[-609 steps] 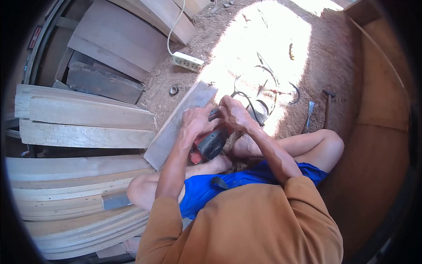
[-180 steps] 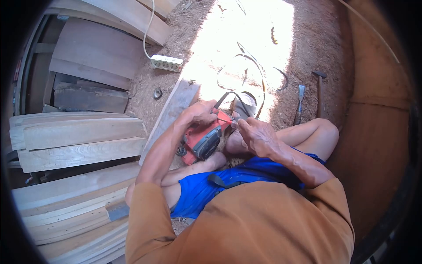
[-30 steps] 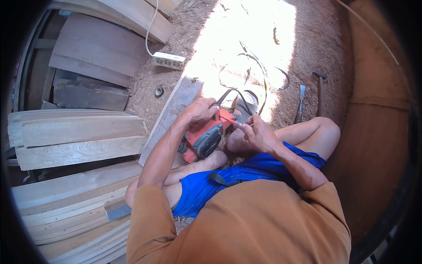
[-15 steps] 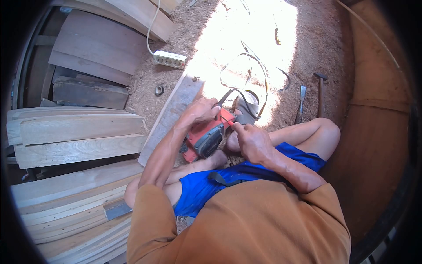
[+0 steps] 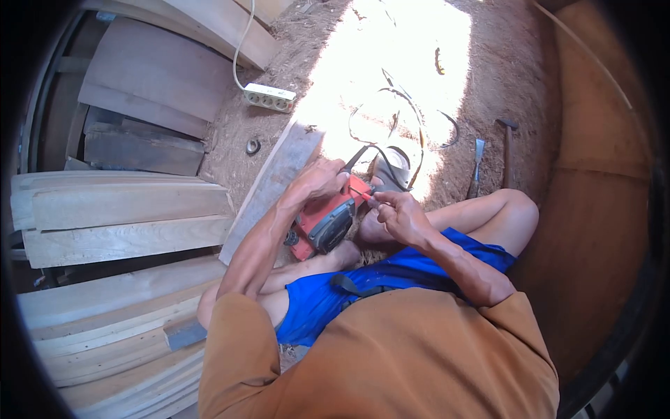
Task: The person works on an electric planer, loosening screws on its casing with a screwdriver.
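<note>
A red and dark-grey electric hand planer [image 5: 331,225] lies tilted between my bent legs, over a foot. My left hand [image 5: 321,179] is closed over its far end, near where the black cord leaves it. In my right hand [image 5: 403,218] the thumb and fingers pinch the red handle of a slim screwdriver [image 5: 363,194]. The shaft points left onto the planer's upper side. Its tip is too small to make out.
A long board [image 5: 269,178] lies left of the planer. Stacked planks [image 5: 132,202] fill the left side. A power strip [image 5: 269,98], a tape roll [image 5: 252,146], a chisel [image 5: 478,164] and a hammer [image 5: 509,150] rest on the shavings-covered ground. A sandal [image 5: 392,167] sits ahead.
My right hand's fingers have shifted on the screwdriver handle, from a fuller grip to a looser pinch. The planer and my left hand stay almost in place.
</note>
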Demonstrator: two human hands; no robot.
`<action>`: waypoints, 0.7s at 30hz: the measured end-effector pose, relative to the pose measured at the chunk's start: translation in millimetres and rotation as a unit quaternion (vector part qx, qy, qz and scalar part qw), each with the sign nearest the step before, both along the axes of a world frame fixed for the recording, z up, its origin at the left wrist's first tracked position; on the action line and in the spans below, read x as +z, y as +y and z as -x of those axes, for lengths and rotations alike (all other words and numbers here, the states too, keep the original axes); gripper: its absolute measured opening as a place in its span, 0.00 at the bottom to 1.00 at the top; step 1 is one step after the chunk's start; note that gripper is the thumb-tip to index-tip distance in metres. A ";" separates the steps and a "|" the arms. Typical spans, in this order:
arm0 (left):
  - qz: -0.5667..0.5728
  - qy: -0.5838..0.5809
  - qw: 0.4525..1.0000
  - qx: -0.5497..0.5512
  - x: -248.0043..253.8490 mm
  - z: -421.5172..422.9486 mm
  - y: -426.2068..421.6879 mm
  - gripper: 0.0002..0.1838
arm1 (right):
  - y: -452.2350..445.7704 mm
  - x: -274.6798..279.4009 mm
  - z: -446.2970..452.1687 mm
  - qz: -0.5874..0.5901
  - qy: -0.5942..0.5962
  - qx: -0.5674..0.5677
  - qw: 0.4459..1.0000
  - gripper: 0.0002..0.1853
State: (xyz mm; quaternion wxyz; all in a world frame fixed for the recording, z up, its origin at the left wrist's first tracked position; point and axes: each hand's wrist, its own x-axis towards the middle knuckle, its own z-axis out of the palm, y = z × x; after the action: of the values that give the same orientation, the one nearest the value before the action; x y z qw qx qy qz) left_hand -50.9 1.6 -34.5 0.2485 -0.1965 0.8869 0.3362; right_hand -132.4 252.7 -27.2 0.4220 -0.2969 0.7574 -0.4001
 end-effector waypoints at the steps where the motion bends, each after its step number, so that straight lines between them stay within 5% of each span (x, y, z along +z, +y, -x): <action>1: -0.003 0.004 1.000 0.001 -2.8 0.4 -0.9 0.21 | -5.8 12.5 5.2 -0.041 -0.049 0.002 0.998 0.19; 7: -0.022 -0.011 0.999 0.024 7.4 2.7 0.7 0.22 | -6.4 38.9 -0.8 -0.008 0.343 0.110 0.933 0.19; 10: -0.017 -0.020 0.999 0.019 7.2 3.0 0.2 0.22 | -6.7 35.1 -2.7 -0.041 0.337 0.205 0.918 0.17; 16: -0.014 -0.001 1.000 0.013 2.2 0.3 -0.9 0.23 | -11.2 40.7 -3.6 -0.021 0.248 0.113 0.962 0.10; 19: -0.022 0.004 1.000 0.016 3.2 -3.3 -0.3 0.23 | -5.2 -6.7 -2.2 0.052 0.158 0.015 0.986 0.10; 21: -0.022 0.004 1.000 0.012 4.8 0.4 -1.7 0.23 | -8.3 -4.0 9.6 -0.028 -0.032 -0.029 0.999 0.13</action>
State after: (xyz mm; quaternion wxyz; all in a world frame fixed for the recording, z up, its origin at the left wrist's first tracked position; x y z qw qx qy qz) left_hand -51.3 -0.1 -29.7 0.2454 -0.1999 0.8778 0.3595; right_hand -142.0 244.4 -31.1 0.4421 -0.2501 0.7629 -0.4000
